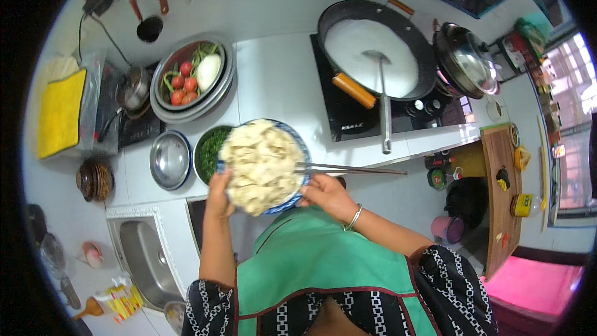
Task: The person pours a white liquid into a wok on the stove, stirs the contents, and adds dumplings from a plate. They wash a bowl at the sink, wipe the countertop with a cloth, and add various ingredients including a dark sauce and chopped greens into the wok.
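In front of me, a blue-and-white dish (pixel 297 204) is heaped with pale, soft dough pieces (pixel 261 165). My left hand (pixel 219 194) grips its left rim, thumb against the pile. On the opposite side my right hand (pixel 329 195) clasps the rim. A pair of chopsticks (pixel 354 168) reaches from the pile out to the right, just above my right hand; whether those fingers also touch them I cannot tell. Partly behind the dish sits a bowl of chopped greens (pixel 210 154). Ahead, a wok (pixel 407 90) holds white liquid (pixel 354 50), with a metal spatula (pixel 385 115) in it.
The wok stands on a black cooktop (pixel 339 123) beside a lidded pot (pixel 476 65). Stacked basins (pixel 221 96) with vegetables and a metal bowl (pixel 170 160) are at left. A sink (pixel 140 252) lies lower left. A wooden board (pixel 497 205) is at right.
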`<state>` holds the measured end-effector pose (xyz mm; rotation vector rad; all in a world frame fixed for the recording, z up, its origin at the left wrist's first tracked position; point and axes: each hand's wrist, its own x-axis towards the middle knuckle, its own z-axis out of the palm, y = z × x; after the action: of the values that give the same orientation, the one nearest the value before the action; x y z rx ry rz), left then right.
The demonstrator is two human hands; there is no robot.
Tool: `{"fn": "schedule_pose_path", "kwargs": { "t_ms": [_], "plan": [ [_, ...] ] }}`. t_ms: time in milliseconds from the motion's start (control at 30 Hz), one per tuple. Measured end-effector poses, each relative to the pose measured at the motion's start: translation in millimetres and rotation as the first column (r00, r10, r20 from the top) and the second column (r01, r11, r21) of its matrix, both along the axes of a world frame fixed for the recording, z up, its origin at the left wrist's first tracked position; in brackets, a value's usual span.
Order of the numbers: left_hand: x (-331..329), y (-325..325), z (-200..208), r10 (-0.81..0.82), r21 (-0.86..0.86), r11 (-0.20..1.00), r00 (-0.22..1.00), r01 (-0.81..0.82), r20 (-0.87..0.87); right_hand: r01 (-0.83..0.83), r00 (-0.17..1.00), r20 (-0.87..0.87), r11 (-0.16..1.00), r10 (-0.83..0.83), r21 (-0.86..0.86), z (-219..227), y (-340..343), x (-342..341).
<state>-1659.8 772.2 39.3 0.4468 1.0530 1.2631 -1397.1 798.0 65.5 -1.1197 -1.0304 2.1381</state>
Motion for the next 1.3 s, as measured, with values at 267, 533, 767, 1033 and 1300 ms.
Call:
{"fn": "schedule_pose_path", "kwargs": {
  "t_ms": [267,533,767,1033,1300],
  "plan": [
    [21.8,66.9,142.4,0.118,0.303,0.945,0.992,-0.124,0.038,0.598,0.8,-0.383,0.675,-0.462,0.433,130.9,52.4,48.0],
    [138.9,212.7,186.8,0.114,0.5,0.852,0.877,0.155,-0.466,0.734,0.629,-0.527,0.66,-0.571,0.162,118.5,183.8,157.0],
    [211.3,306.6,196.0,0.37,0.442,0.817,0.251,0.37,-0.895,0.848,0.424,-0.512,0.526,-0.747,-0.064,85.2,232.0,211.5],
    [240.2,341.9,193.0,0.433,0.379,0.828,-0.041,0.412,-0.901,0.791,0.594,-0.234,0.508,-0.769,0.34,67.0,270.8,232.1],
    [233.8,324.5,204.9,0.471,0.449,0.815,0.033,0.368,-0.882,0.063,0.63,0.094,0.172,-0.771,0.983,107.4,256.7,236.1]
  ]
}}
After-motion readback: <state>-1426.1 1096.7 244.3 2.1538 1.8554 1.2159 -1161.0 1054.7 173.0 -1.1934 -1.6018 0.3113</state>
